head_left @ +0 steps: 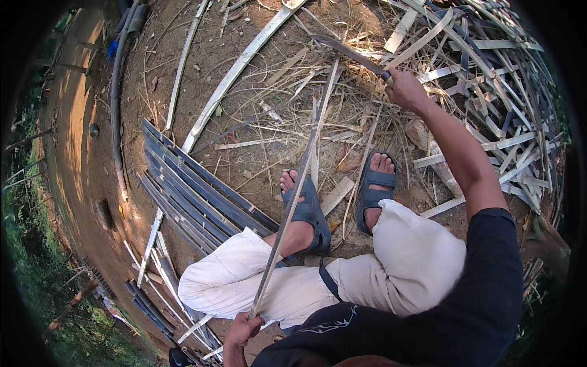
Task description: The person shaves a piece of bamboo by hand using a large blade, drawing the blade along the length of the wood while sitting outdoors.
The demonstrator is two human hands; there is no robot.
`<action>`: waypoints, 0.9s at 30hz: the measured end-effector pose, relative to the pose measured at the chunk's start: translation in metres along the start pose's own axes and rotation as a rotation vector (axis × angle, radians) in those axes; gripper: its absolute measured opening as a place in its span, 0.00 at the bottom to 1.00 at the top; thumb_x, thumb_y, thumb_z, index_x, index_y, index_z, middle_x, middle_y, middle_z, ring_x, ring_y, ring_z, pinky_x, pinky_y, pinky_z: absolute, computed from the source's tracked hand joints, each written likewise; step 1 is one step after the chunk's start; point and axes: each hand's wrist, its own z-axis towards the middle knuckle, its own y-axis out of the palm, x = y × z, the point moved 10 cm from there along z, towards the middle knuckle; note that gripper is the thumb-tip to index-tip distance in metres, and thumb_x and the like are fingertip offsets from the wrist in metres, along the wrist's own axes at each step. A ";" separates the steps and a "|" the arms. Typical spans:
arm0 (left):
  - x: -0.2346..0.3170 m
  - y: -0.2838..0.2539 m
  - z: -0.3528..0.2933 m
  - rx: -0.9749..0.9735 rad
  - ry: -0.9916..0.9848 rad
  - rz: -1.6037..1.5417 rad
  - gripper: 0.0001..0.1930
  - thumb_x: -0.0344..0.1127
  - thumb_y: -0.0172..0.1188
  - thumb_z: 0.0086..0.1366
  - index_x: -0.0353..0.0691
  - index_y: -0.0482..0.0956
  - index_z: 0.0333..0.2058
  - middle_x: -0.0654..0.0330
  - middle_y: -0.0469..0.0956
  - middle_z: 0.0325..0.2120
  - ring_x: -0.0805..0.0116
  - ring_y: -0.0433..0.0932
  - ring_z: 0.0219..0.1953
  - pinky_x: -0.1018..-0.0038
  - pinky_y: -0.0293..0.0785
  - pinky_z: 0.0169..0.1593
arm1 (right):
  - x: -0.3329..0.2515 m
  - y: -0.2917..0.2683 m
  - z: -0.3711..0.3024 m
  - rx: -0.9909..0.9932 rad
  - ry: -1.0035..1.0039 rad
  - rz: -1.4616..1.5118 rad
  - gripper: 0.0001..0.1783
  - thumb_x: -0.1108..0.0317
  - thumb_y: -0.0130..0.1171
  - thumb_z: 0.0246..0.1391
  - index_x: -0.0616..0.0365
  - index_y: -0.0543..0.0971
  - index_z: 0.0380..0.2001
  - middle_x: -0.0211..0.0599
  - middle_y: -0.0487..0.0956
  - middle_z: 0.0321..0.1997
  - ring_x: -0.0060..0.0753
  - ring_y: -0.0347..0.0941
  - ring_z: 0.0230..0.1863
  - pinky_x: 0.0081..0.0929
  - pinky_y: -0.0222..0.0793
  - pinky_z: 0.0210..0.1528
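Note:
My left hand (243,329) is closed round the near end of a long, thin bamboo strip (292,211). The strip slants up across my lap and between my sandalled feet, its far end high in the middle of the view. My right hand (406,90), arm stretched forward, grips the handle of a machete (350,50). Its dark, slightly curved blade points left and lies near the strip's far end; whether they touch I cannot tell.
To the left lies a bundle of dark split bamboo slats (195,183), with a long pale slat (235,76) beyond. A big heap of bamboo offcuts (501,104) fills the right. Thin shavings (269,116) litter the dirt ahead. A pole (116,92) lies at far left.

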 end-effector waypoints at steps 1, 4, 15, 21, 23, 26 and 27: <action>-0.004 0.000 0.002 -0.004 -0.014 -0.008 0.09 0.29 0.60 0.58 0.40 0.74 0.20 0.70 0.66 0.11 0.81 0.58 0.11 0.78 0.48 0.16 | -0.014 0.002 -0.011 -0.026 -0.047 -0.006 0.18 0.66 0.58 0.50 0.62 0.72 0.43 0.58 0.80 0.35 0.61 0.78 0.39 0.52 0.74 0.42; -0.010 -0.004 0.011 -0.073 0.001 -0.039 0.08 0.29 0.60 0.58 0.40 0.75 0.21 0.70 0.65 0.11 0.81 0.58 0.11 0.78 0.48 0.16 | 0.005 0.005 -0.002 -0.025 0.020 -0.013 0.18 0.66 0.58 0.50 0.65 0.73 0.44 0.58 0.81 0.34 0.61 0.78 0.39 0.51 0.74 0.43; -0.009 0.032 0.008 -0.376 -0.118 -0.301 0.03 0.30 0.54 0.62 0.41 0.69 0.30 0.71 0.56 0.11 0.80 0.53 0.11 0.79 0.47 0.15 | -0.091 0.025 -0.104 -0.145 -0.136 0.177 0.15 0.65 0.62 0.50 0.59 0.69 0.36 0.50 0.79 0.31 0.57 0.78 0.36 0.50 0.73 0.40; -0.008 0.035 0.012 -0.345 -0.113 -0.238 0.04 0.32 0.53 0.63 0.42 0.69 0.29 0.70 0.56 0.11 0.80 0.52 0.12 0.79 0.46 0.16 | -0.111 0.025 -0.112 0.058 -0.497 0.082 0.13 0.69 0.62 0.46 0.56 0.71 0.36 0.41 0.77 0.30 0.51 0.78 0.33 0.46 0.74 0.34; -0.014 0.031 0.015 -0.384 -0.137 -0.322 0.04 0.32 0.53 0.60 0.42 0.69 0.28 0.70 0.57 0.11 0.80 0.52 0.12 0.79 0.45 0.16 | -0.116 0.023 -0.103 0.075 -0.559 0.019 0.15 0.69 0.63 0.44 0.55 0.71 0.36 0.40 0.77 0.29 0.49 0.79 0.33 0.45 0.74 0.33; -0.001 0.023 0.014 -0.271 -0.036 -0.216 0.05 0.33 0.53 0.61 0.42 0.69 0.27 0.70 0.57 0.11 0.80 0.52 0.12 0.79 0.45 0.16 | -0.127 0.019 -0.119 0.001 -0.483 0.092 0.15 0.69 0.63 0.44 0.55 0.71 0.36 0.40 0.77 0.28 0.48 0.78 0.32 0.45 0.74 0.33; -0.007 0.030 0.014 -0.338 -0.070 -0.237 0.05 0.33 0.53 0.62 0.42 0.70 0.27 0.69 0.57 0.11 0.80 0.52 0.12 0.79 0.44 0.16 | -0.136 0.017 -0.145 -0.057 -0.495 0.121 0.16 0.68 0.63 0.43 0.55 0.71 0.36 0.40 0.77 0.28 0.49 0.78 0.32 0.45 0.73 0.33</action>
